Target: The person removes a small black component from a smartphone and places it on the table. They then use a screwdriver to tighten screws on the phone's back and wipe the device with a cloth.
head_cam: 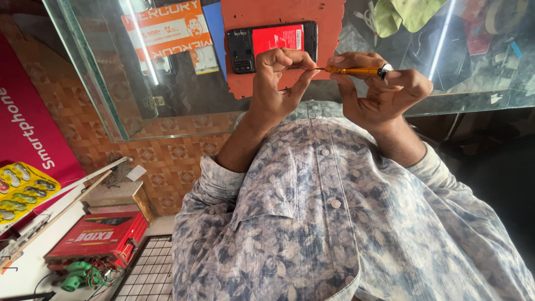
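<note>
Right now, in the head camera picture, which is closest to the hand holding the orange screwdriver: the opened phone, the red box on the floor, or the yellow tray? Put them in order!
From the right hand, which holds the orange screwdriver:
1. Opened phone, on the orange mat on the glass counter, just beyond the fingers.
2. Red box, low down on the floor, far to the side.
3. Yellow tray, at the picture's edge, farthest.

Your hands meet at centre; the screwdriver runs between them. At twelve o'clock the phone lies on a mat on the counter.
</note>
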